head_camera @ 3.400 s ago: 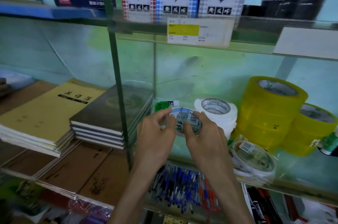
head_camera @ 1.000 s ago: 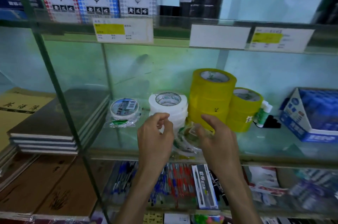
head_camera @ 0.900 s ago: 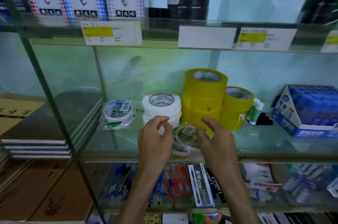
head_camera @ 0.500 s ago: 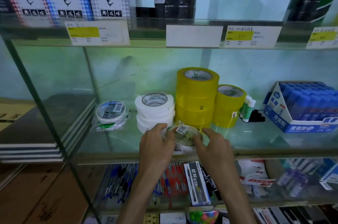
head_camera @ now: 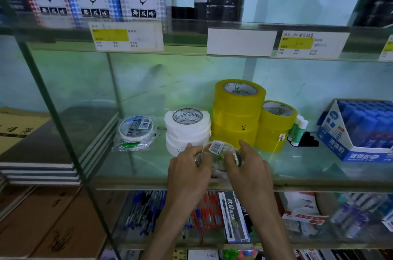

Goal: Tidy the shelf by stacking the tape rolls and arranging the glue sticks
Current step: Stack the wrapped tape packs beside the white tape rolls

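Note:
A clear tape roll in plastic wrap with a barcode label (head_camera: 220,154) is held near the front of the glass shelf (head_camera: 319,176). My left hand (head_camera: 189,171) grips its left side and my right hand (head_camera: 249,167) grips its right side. Behind it stands a stack of white tape rolls (head_camera: 187,129). To the left lies a wrapped white tape roll (head_camera: 136,130). A tall stack of yellow tape rolls (head_camera: 238,113) and a shorter yellow stack (head_camera: 274,125) stand to the right. Glue sticks with green labels (head_camera: 297,130) lean behind the shorter stack.
A blue and white display box of blue glue sticks (head_camera: 359,130) stands at the right. Notebooks (head_camera: 57,145) lie stacked left of the green shelf post (head_camera: 53,106). Pens (head_camera: 148,210) fill the shelf below. Price labels (head_camera: 126,36) hang on the upper shelf edge.
Earlier both hands set a wrapped roll at the left of the shelf. They then took hold of the clear wrapped roll at the front, and the view shifted right.

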A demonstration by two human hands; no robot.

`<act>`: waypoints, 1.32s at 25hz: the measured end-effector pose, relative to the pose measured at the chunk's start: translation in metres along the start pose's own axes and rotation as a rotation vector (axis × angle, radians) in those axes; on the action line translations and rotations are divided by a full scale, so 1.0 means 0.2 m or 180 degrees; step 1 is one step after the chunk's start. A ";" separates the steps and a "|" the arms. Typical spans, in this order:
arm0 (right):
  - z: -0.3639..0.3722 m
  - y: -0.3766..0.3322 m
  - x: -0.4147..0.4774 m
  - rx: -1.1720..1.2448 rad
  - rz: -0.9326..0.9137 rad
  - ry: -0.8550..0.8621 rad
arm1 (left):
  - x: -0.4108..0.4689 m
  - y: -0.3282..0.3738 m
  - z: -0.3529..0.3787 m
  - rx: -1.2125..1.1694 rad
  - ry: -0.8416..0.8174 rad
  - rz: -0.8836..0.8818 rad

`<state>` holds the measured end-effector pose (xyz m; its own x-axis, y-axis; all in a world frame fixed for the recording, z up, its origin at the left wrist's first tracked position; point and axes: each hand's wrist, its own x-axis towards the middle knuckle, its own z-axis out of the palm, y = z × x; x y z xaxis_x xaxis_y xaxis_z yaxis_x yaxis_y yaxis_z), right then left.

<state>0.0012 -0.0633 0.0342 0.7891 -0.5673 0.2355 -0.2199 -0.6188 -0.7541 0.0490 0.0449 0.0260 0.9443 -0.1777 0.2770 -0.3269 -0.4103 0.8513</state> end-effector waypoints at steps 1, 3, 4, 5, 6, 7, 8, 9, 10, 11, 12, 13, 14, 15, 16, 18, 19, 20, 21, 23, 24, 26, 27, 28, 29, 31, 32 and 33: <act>0.00 -0.02 0.00 0.0047 -0.0045 0.0051 | 0.00 0.01 -0.02 -0.0098 0.0017 0.0022; 0.02 -0.07 0.00 0.0097 -0.0203 0.0140 | -0.01 0.01 -0.07 -0.0274 0.0070 0.0041; 0.02 -0.10 0.00 0.0135 -0.0300 0.0168 | -0.01 0.01 -0.09 -0.0339 0.0117 0.0038; 0.04 -0.14 0.00 0.0196 -0.0424 0.0185 | -0.01 0.00 -0.13 -0.0396 0.0175 0.0039; 0.06 -0.18 0.00 0.0261 -0.0553 0.0203 | -0.01 -0.02 -0.18 -0.0453 0.0220 0.0027; 0.09 -0.22 -0.01 0.0297 -0.0661 0.0192 | 0.00 -0.03 -0.22 -0.0515 0.0255 0.0004; 0.13 -0.27 -0.01 0.0294 -0.0743 0.0153 | 0.01 -0.05 -0.28 -0.0567 0.0284 -0.0022; 0.17 -0.31 -0.02 0.0275 -0.0804 0.0088 | 0.02 -0.07 -0.33 -0.0578 0.0325 -0.0047; 0.22 -0.35 -0.02 0.0255 -0.0875 0.0022 | 0.03 -0.09 -0.39 -0.0560 0.0382 -0.0081; 0.27 -0.38 -0.02 0.0259 -0.0937 -0.0069 | 0.04 -0.11 -0.43 -0.0563 0.0456 -0.0117; 0.33 -0.40 -0.01 0.0269 -0.0986 -0.0208 | 0.05 -0.14 -0.47 -0.0579 0.0552 -0.0160; 0.38 -0.41 -0.01 0.0278 -0.1028 -0.0389 | 0.06 -0.17 -0.50 -0.0600 0.0682 -0.0206; 0.43 -0.43 0.00 0.0272 -0.1047 -0.0574 | 0.08 -0.20 -0.53 -0.0591 0.0817 -0.0249; 0.47 -0.44 0.01 0.0255 -0.1061 -0.0712 | 0.10 -0.22 -0.55 -0.0564 0.0910 -0.0271; 0.51 -0.45 0.02 0.0232 -0.1089 -0.0781 | 0.12 -0.24 -0.58 -0.0503 0.0957 -0.0283; 0.56 -0.49 0.05 0.0231 -0.1189 -0.0786 | 0.16 -0.25 -0.61 -0.0363 0.0997 -0.0296; 0.58 -0.51 0.07 0.0251 -0.1240 -0.0755 | 0.19 -0.25 -0.62 -0.0274 0.1036 -0.0288; 0.60 -0.54 0.09 0.0259 -0.1275 -0.0723 | 0.21 -0.25 -0.63 -0.0151 0.1073 -0.0288; 0.62 -0.56 0.12 0.0249 -0.1295 -0.0693 | 0.24 -0.25 -0.63 -0.0014 0.1085 -0.0306; 0.66 -0.60 0.18 0.0198 -0.1191 -0.0693 | 0.32 -0.26 -0.62 0.0201 0.1059 -0.0393; 0.69 -0.62 0.22 0.0160 -0.1105 -0.0705 | 0.37 -0.28 -0.62 0.0269 0.1025 -0.0448; 0.76 -0.63 0.28 0.0057 -0.1029 -0.0741 | 0.45 -0.32 -0.61 0.0369 0.0962 -0.0508; 0.80 -0.63 0.31 0.0005 -0.1021 -0.0773 | 0.48 -0.34 -0.61 0.0408 0.0937 -0.0511; 0.83 -0.63 0.34 -0.0040 -0.1017 -0.0817 | 0.50 -0.36 -0.61 0.0427 0.0920 -0.0517; 0.85 -0.63 0.35 -0.0080 -0.1008 -0.0863 | 0.52 -0.37 -0.60 0.0429 0.0920 -0.0522; 0.88 -0.63 0.38 -0.0135 -0.0994 -0.0901 | 0.54 -0.39 -0.60 0.0431 0.0959 -0.0537; 0.89 -0.63 0.39 -0.0163 -0.0993 -0.0901 | 0.54 -0.39 -0.59 0.0445 0.0985 -0.0549; 0.90 -0.63 0.39 -0.0199 -0.0999 -0.0905 | 0.54 -0.40 -0.59 0.0468 0.1003 -0.0558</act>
<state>0.1936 0.0680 0.0373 0.9481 -0.1792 0.2628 0.0289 -0.7743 -0.6322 0.1816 0.1637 0.0412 0.9442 0.1805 0.2756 -0.1398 -0.5379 0.8313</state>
